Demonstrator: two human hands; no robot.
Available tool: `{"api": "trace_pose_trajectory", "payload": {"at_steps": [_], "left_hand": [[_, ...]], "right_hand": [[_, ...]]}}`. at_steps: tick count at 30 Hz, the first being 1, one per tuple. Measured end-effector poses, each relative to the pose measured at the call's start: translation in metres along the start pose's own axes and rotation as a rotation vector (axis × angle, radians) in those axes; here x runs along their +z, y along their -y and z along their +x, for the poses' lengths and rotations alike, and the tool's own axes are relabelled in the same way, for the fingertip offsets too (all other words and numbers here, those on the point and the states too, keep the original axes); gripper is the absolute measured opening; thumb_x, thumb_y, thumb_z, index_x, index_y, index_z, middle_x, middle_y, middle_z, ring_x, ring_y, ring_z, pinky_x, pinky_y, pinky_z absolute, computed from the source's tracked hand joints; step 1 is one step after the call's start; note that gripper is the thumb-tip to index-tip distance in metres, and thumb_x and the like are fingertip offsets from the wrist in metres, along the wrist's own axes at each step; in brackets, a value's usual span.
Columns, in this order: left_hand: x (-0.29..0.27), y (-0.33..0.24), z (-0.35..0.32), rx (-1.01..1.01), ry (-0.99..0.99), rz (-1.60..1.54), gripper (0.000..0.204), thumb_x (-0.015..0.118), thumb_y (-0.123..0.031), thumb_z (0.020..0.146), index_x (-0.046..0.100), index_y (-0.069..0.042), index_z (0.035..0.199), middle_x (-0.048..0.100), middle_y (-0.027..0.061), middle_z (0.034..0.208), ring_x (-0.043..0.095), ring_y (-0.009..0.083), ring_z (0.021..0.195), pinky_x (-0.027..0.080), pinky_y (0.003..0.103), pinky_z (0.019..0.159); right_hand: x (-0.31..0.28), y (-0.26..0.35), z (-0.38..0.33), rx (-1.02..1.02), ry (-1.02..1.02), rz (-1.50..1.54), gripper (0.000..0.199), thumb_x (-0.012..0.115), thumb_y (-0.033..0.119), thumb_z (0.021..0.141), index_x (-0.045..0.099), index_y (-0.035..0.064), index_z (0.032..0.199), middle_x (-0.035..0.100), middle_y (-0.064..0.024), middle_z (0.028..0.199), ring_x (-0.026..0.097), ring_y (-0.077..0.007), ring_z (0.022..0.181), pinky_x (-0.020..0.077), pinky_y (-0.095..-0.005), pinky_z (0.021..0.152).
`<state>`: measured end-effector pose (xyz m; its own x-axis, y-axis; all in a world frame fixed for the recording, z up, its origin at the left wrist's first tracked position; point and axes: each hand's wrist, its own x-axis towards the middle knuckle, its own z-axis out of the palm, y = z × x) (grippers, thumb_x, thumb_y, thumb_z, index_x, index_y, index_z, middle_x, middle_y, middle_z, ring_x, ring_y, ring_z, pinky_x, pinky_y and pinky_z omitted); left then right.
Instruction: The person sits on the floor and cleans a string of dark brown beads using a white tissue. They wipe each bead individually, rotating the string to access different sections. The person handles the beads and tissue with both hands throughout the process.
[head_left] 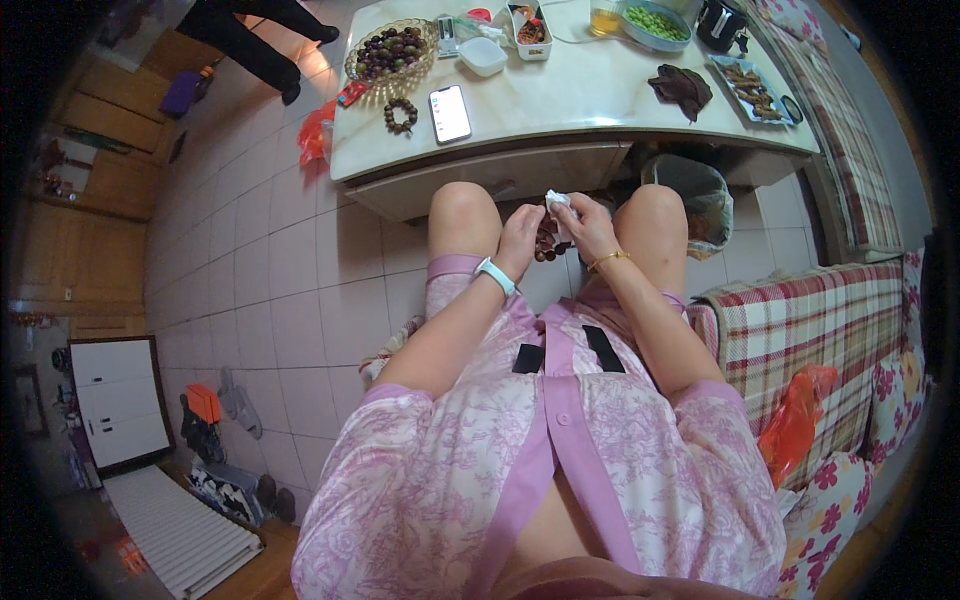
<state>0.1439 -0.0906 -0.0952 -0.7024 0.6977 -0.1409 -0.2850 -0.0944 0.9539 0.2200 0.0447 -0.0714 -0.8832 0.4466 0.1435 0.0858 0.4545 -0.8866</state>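
Between my knees I hold a brown bead bracelet (546, 250), its round beads hanging below my fingers. My left hand (518, 240), with a pale watch band at the wrist, is closed on the bracelet's left side. A crumpled white tissue (557, 200) is pinched in my right hand (590, 230), which is close against the beads. Part of the bracelet is hidden by my fingers and the tissue. A second bead bracelet (400, 116) lies on the table's near left part, beside a lit phone (450, 114).
The marble-look table (560, 100) carries a glass bowl of dark round fruit (392, 52), a bowl of green pods or beans (655, 22), a dark cloth (681, 92) and a tray of food (750, 90). A lined bin (690, 200) stands by my right knee. Someone's dark-trousered legs (245, 45) are at far left.
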Motion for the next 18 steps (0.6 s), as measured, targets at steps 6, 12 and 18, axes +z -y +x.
{"api": "trace_pose_trajectory", "payload": {"at_steps": [6, 12, 18], "left_hand": [[0.002, -0.004, 0.000, -0.106, -0.026, 0.049, 0.020, 0.047, -0.023, 0.099, 0.050, -0.006, 0.107, 0.058, 0.0026, 0.077, 0.055, 0.0083, 0.063, 0.044, 0.022, 0.053], [0.003, -0.009, -0.001, -0.077, -0.011, -0.072, 0.020, 0.047, -0.022, 0.099, 0.050, -0.005, 0.110, 0.057, 0.0022, 0.077, 0.055, 0.0086, 0.062, 0.046, 0.022, 0.055], [0.003, 0.003, 0.002, -0.105, 0.093, 0.102, 0.022, 0.049, -0.024, 0.099, 0.049, -0.005, 0.110, 0.057, 0.0032, 0.073, 0.053, 0.0077, 0.058, 0.044, 0.021, 0.051]], "right_hand": [[0.002, -0.007, -0.001, 0.144, 0.077, -0.006, 0.028, 0.058, 0.028, 0.094, 0.065, 0.0006, 0.093, 0.061, -0.0059, 0.071, 0.052, -0.0088, 0.063, 0.0432, -0.0274, 0.056], [0.007, -0.012, 0.002, 0.076, 0.019, 0.106, 0.031, 0.058, 0.029, 0.093, 0.063, -0.0006, 0.091, 0.060, -0.0050, 0.071, 0.050, -0.0101, 0.063, 0.0421, -0.0281, 0.057], [0.005, -0.014, 0.002, 0.217, 0.123, 0.166, 0.037, 0.055, 0.032, 0.095, 0.064, -0.0012, 0.081, 0.057, -0.0064, 0.062, 0.049, -0.0123, 0.058, 0.0429, -0.0311, 0.056]]}}
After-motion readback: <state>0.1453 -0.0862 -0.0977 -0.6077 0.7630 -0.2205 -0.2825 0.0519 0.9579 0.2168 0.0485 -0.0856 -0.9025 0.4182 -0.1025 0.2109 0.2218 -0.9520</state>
